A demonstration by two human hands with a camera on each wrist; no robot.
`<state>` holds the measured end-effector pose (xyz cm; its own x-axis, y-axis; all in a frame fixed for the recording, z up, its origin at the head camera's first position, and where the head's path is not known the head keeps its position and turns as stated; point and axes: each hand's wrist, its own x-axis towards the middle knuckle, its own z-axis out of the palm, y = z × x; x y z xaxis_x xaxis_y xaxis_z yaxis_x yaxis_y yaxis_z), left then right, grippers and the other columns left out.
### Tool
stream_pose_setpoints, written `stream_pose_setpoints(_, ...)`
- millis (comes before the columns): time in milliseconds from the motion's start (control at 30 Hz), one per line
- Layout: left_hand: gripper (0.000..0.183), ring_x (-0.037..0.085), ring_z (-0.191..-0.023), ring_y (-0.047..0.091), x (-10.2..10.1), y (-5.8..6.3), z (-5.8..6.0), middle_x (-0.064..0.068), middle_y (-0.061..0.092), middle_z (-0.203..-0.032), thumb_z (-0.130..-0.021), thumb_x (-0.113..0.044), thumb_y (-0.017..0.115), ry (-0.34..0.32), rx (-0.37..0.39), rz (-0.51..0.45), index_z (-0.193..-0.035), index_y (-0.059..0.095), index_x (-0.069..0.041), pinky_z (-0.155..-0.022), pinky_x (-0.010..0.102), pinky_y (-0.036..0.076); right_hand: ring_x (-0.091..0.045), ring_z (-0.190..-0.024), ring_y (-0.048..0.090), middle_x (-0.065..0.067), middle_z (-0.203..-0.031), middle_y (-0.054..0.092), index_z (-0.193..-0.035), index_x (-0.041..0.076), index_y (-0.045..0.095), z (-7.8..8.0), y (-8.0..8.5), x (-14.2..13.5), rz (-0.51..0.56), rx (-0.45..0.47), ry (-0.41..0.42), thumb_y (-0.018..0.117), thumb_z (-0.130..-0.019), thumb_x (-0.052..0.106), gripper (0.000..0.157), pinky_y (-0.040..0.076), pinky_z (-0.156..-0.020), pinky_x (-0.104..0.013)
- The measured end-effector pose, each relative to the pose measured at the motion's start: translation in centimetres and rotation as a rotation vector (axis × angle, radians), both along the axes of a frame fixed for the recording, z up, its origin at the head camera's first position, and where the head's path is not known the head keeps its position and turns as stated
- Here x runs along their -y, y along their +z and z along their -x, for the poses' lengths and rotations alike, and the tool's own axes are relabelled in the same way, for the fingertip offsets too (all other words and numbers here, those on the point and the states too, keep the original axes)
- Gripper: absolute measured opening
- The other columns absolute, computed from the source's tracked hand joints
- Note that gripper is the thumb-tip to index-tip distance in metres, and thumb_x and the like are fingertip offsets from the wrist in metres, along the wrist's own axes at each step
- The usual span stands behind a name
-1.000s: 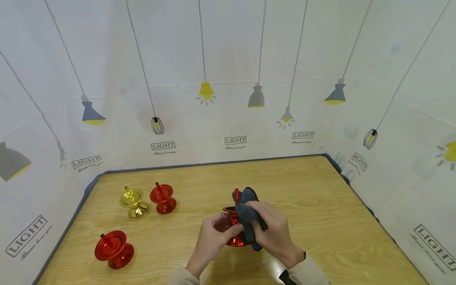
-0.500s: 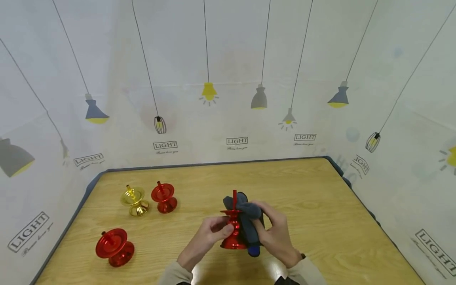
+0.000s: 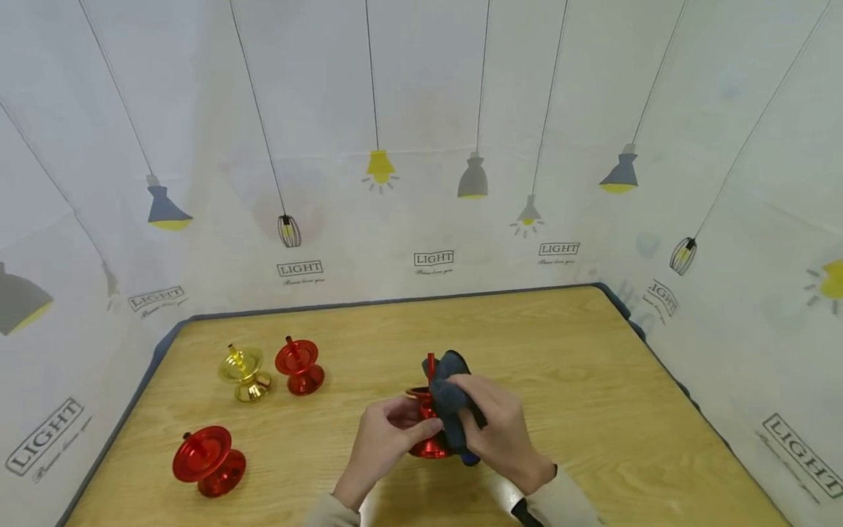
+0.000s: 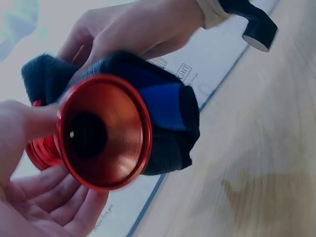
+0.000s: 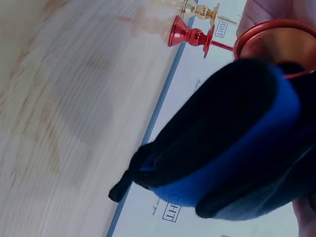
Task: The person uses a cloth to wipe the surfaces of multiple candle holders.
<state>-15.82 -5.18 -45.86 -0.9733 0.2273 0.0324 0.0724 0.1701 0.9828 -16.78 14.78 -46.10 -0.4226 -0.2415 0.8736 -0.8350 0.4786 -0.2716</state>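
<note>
A shiny red candle holder (image 3: 431,447) is up off the table between both hands, its spike pointing upward. My left hand (image 3: 384,444) grips it round the narrow stem, thumb in front. In the left wrist view its hollow, flared base (image 4: 123,143) faces the camera. My right hand (image 3: 503,427) pinches a folded dark blue-grey cloth (image 3: 451,399) and presses it against the right side of the holder's dish and stem. Brighter blue patches of the cloth (image 5: 232,163) show in the right wrist view, where most of the right hand is hidden.
On the left of the wooden table (image 3: 593,380) stand a gold candle holder (image 3: 252,388), a red one (image 3: 306,380) beside it, and another red one (image 3: 222,474) nearer the front. Behind the table hangs a pale curtain (image 3: 356,219) printed with lamps.
The red holder tilted upright toward level half a second ago, and its dish now leans again. The cloth has shifted slightly round the dish with the right hand.
</note>
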Motion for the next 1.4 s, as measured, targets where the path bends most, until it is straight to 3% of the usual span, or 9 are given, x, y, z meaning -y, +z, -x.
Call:
stream_pose_setpoints(233,0.035,0.013,-0.084,0.070,1.0,-0.1,0.2,0.005,0.075,-0.095,-0.090,-0.024,0.078,-0.109,0.052,-0.118,-0.110,0.073,0.005,-0.078,0.026,0.056,-0.028,-0.098,0.073,-0.015,-0.109,0.074,-0.121,0.002,0.067,-0.2,0.0,0.1,0.074,0.107,0.080,0.068,-0.096,0.005,0.025,0.051,-0.098,-0.019)
stream_pose_setpoints(367,0.033,0.008,-0.090,0.069,1.6,-0.6,0.5,-0.005,0.074,-0.097,-0.097,-0.023,0.071,-0.295,0.095,-0.331,-0.115,0.070,0.004,-0.082,0.023,0.055,-0.021,-0.103,0.073,-0.017,-0.109,0.074,-0.122,0.000,0.067,-0.4,0.1,0.1,0.165,0.200,0.134,0.073,-0.082,-0.016,0.044,0.053,-0.097,-0.020)
stream_pose_setpoints(500,0.021,0.007,-0.101,0.069,1.9,-1.2,0.7,-0.005,0.074,-0.108,-0.103,-0.016,0.059,-0.513,0.210,-0.595,-0.119,0.070,-0.010,-0.091,0.024,0.056,-0.014,-0.107,0.071,-0.019,-0.109,0.074,-0.122,-0.001,0.067,-0.7,0.1,0.3,0.233,0.276,0.178,0.070,-0.084,-0.017,0.041,0.054,-0.096,-0.022)
stream_pose_setpoints(567,0.022,0.007,-0.105,0.068,1.9,-1.3,0.7,-0.005,0.073,-0.112,-0.105,-0.013,0.055,-0.552,0.250,-0.635,-0.120,0.071,-0.014,-0.093,0.025,0.056,-0.015,-0.106,0.071,-0.018,-0.108,0.074,-0.122,0.000,0.067,-0.7,0.2,0.3,0.226,0.273,0.173,0.070,-0.085,-0.016,0.040,0.054,-0.095,-0.022)
stream_pose_setpoints(667,0.025,0.007,-0.104,0.067,1.7,-1.1,0.6,-0.005,0.072,-0.111,-0.104,-0.013,0.055,-0.472,0.215,-0.527,-0.125,0.067,-0.004,-0.093,0.024,0.055,-0.020,-0.101,0.073,-0.015,-0.107,0.074,-0.120,0.002,0.068,-0.6,0.3,0.2,0.169,0.205,0.117,0.071,-0.085,-0.012,0.038,0.053,-0.096,-0.019)
stream_pose_setpoints(867,0.043,0.014,-0.101,0.069,0.7,-0.1,0.1,0.006,0.073,-0.111,-0.093,-0.029,0.075,-0.140,0.106,-0.148,-0.125,0.067,0.000,-0.089,0.027,0.056,-0.026,-0.096,0.072,-0.011,-0.107,0.073,-0.117,0.002,0.068,-0.2,0.7,0.4,0.034,-0.013,0.031,0.058,-0.103,0.015,0.022,0.054,-0.096,-0.022)
stream_pose_setpoints(1067,0.037,0.016,-0.089,0.070,0.2,0.0,-0.1,0.008,0.074,-0.100,-0.086,-0.029,0.082,0.001,0.057,-0.072,-0.112,0.073,-0.004,-0.081,0.024,0.057,-0.026,-0.095,0.072,-0.011,-0.106,0.073,-0.116,0.001,0.068,-0.3,0.8,0.7,0.022,-0.003,0.020,0.052,-0.105,0.021,0.027,0.054,-0.096,-0.022)
stream_pose_setpoints(1233,0.036,0.016,-0.090,0.070,0.5,0.1,-0.1,0.010,0.074,-0.102,-0.090,-0.024,0.078,-0.023,0.064,-0.125,-0.116,0.072,0.001,-0.081,0.024,0.057,-0.028,-0.098,0.073,-0.013,-0.108,0.074,-0.118,0.003,0.068,-0.5,0.8,0.6,0.070,0.077,0.058,0.071,-0.090,-0.004,0.030,0.051,-0.099,-0.019)
stream_pose_setpoints(1400,0.037,0.010,-0.090,0.067,1.1,-0.3,0.1,0.000,0.074,-0.100,-0.098,-0.025,0.069,-0.189,0.104,-0.291,-0.120,0.067,0.005,-0.081,0.023,0.056,-0.023,-0.102,0.072,-0.015,-0.108,0.074,-0.121,0.002,0.068,-0.6,0.8,0.5,0.176,0.157,0.140,0.074,-0.078,-0.018,0.048,0.052,-0.097,-0.020)
